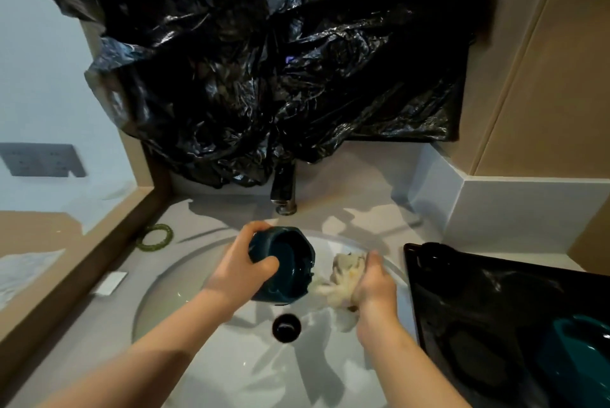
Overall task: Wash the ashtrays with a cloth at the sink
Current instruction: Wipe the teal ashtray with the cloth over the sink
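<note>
The teal ashtray (284,262) has a smooth, glossy glaze that looks ceramic, and a second teal ashtray (581,338) shines the same way against the slick, reflective finish of the black tray (439,275). The pale cloth (340,279) is soft, limp and rough-textured. The white sink (231,358) is smooth and glossy, its drain (286,327) dark and shiny. The tap (283,190) is dark polished metal. The black plastic sheet (264,61) is thin, crinkled and glossy; the grey counter (356,176) is matt

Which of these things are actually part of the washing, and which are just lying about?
In use: ashtray in left hand; cloth in right hand; sink; tap; tray holding second ashtray.
Lying about: green ring; black plastic bags; wall socket.
</note>
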`<state>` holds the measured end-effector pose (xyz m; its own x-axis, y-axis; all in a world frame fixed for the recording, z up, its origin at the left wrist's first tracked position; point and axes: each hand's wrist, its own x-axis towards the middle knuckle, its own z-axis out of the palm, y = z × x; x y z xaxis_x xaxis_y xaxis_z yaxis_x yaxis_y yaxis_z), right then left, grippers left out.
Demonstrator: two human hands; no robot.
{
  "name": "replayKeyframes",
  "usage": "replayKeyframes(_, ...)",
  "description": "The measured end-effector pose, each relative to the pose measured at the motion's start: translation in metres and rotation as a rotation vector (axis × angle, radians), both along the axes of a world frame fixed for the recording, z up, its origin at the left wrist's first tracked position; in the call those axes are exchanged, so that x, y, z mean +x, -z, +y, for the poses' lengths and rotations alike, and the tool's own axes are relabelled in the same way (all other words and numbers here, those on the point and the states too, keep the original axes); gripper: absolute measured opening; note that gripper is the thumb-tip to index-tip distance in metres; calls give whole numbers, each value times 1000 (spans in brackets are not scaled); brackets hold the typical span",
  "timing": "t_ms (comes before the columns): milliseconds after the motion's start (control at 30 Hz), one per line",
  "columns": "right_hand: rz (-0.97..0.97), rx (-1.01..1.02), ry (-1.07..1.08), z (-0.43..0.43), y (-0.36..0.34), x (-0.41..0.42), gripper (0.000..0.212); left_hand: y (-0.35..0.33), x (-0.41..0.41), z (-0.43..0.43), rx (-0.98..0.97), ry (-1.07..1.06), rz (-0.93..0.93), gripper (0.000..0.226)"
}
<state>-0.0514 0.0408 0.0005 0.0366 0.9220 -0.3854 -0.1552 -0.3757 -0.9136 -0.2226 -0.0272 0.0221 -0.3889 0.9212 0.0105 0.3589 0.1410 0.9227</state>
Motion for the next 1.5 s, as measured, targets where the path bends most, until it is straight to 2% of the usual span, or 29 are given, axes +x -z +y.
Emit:
replayKeyframes(100,-15,-45,-2,-1,19,-10,37,10,-8,-3,9,-13,251,55)
replayKeyframes(233,-64,-94,-21,-11,40,-12,34,29,-12,-4,2,66,427,65)
replayKeyframes(333,-90,-127,-35,-15,48,-13,35,41,-11,-5,24,119,640,72)
replayKeyframes(467,-112,-121,-46,-14,50,-14,36,59,-12,-3,200,212,1058,91)
replayKeyframes(567,-97,-153,-19,-14,55,-13,41,60,-12,-2,387,301,1301,88)
replayKeyframes(633,-55,-162,-15,-12,58,-12,41,60,-12,-1,444,343,1410,85)
replayKeyframes(733,-37,-180,-20,-13,58,-11,40,58,-12,-1,457,353,1430,86)
replayKeyframes(800,-42,-197,-27,-13,58,-10,39,60,-13,0,376,317,1351,86)
replayKeyframes(833,-39,-205,-31,-13,57,-10,39,59,-11,-1,288,286,1235,84)
replayKeyframes(867,-43,-214,-36,-13,58,-10,39,59,-7,-2,201,228,1069,80)
replayKeyframes(933,-43,-219,-42,-14,57,-11,38,63,1,-2,35,53,610,66)
replayKeyframes(1033,3,-202,-65,-13,55,-10,39,74,15,-2,-44,-222,5,44)
replayKeyframes(1100,68,-229,-128,-12,54,-9,47,82,21,-3,-78,-332,-300,35)
replayKeyframes(1133,92,-227,-180,-14,51,-9,49,86,22,-3,-89,-362,-388,34)
replayKeyframes(1233,66,-115,-316,-19,52,-17,34,89,25,-4,-100,-386,-481,34)
replayKeyframes(1333,-175,111,-430,-27,58,-23,11,88,23,-4,-113,-357,-470,33)
replayKeyframes(1400,-366,266,-335,-30,60,-21,12,90,21,-4,-138,-322,-416,33)
replayKeyframes(1500,-480,489,-190,-31,49,-14,26,89,22,-3,-184,-292,-424,32)
